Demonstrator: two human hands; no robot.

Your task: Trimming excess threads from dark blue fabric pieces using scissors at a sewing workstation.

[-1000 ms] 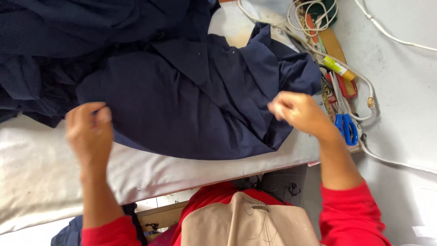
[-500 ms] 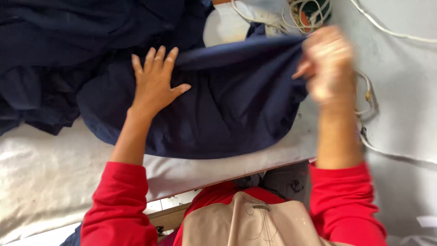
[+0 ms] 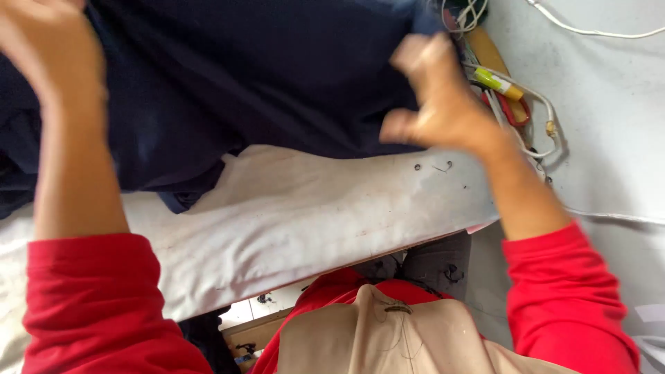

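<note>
A large dark navy cloth (image 3: 277,83) lies across the far part of a white padded board (image 3: 312,221). My left hand (image 3: 48,55) is raised at the cloth's upper left corner, blurred, and its grip is not readable. My right hand (image 3: 443,104) is lifted at the cloth's right edge with fingers curled, apparently pinching the fabric. Both arms wear red sleeves. The cloth's far side runs out of view at the top.
Right of the board, on a grey surface (image 3: 609,125), lie a yellow-green marker (image 3: 502,83), red-handled scissors (image 3: 516,111) and looped white cables (image 3: 544,118). A beige garment (image 3: 388,339) hangs at my front, below the board's near edge.
The cloth has been pushed away from me, baring much more of the white board. My left hand left its flat spot on the cloth and rose to the upper left.
</note>
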